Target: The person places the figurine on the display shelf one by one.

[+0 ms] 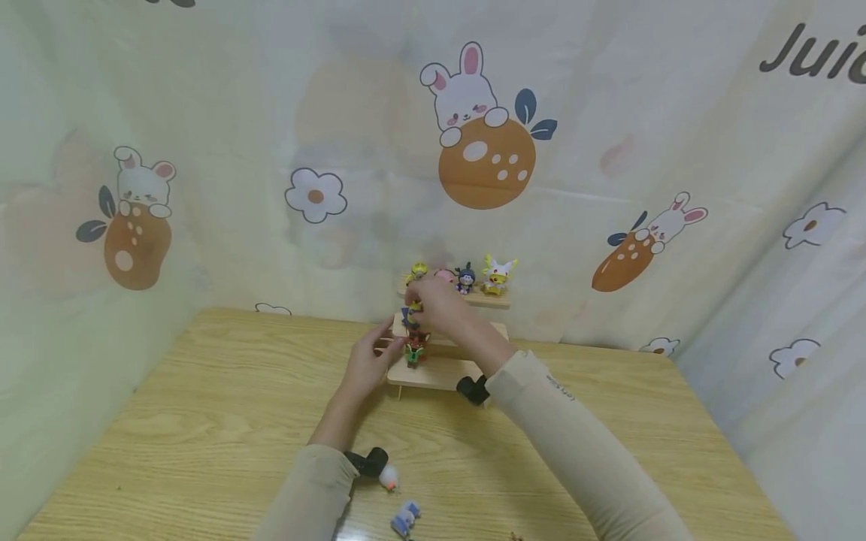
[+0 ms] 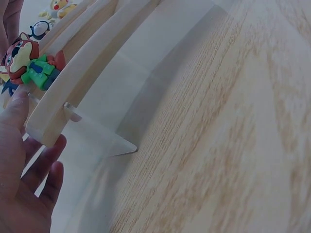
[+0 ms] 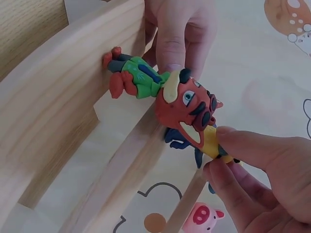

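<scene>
A tiered wooden display shelf (image 1: 436, 372) with clear supports stands at the back of the table. My left hand (image 1: 368, 364) holds its left end, thumb on top and fingers curled below. On the lowest tier stands a red fox figurine (image 3: 187, 104) in a green shirt, just beside my left thumb. My right hand (image 3: 265, 177) pinches a yellow and dark blue figurine (image 3: 210, 141) between thumb and fingers, over the middle tier behind the fox. The fox's head partly hides this figurine in the right wrist view.
Along the top tier stand a yellow figurine (image 1: 419, 269), a pink pig (image 3: 201, 217), a dark blue figurine (image 1: 465, 278) and a white and yellow one (image 1: 498, 275). Near the table's front lie a white figurine (image 1: 389, 476) and a blue-grey one (image 1: 406, 518). A printed curtain (image 1: 379, 255) hangs behind.
</scene>
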Available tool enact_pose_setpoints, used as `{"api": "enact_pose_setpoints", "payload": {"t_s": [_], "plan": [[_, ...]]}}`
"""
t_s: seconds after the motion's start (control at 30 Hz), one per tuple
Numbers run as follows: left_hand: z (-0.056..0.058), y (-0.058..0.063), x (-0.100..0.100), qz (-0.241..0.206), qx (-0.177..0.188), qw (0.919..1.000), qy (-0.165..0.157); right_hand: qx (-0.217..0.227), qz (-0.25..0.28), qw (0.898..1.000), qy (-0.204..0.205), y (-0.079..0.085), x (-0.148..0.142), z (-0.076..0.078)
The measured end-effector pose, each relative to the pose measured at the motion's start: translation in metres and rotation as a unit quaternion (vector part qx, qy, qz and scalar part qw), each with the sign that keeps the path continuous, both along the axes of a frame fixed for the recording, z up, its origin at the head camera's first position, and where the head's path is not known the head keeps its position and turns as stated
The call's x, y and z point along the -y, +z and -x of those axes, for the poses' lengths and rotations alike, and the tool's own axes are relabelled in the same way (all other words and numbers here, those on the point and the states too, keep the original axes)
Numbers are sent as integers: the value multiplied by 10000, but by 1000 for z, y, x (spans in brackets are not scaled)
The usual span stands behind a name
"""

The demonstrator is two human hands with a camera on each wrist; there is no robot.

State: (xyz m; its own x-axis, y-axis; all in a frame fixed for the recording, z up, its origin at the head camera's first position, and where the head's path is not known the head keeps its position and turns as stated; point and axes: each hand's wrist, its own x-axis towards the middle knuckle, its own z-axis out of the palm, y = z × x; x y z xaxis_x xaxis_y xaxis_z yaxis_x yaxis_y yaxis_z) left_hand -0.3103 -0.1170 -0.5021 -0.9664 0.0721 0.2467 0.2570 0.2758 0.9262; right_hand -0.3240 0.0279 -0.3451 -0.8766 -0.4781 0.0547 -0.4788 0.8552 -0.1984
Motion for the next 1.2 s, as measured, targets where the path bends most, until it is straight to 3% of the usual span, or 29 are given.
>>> {"api": "enact_pose_setpoints", "payload": {"t_s": [1.2], "plan": [[-1, 0, -1, -2, 28, 10000, 34, -64, 205, 9998, 12, 0, -5, -6]]}}
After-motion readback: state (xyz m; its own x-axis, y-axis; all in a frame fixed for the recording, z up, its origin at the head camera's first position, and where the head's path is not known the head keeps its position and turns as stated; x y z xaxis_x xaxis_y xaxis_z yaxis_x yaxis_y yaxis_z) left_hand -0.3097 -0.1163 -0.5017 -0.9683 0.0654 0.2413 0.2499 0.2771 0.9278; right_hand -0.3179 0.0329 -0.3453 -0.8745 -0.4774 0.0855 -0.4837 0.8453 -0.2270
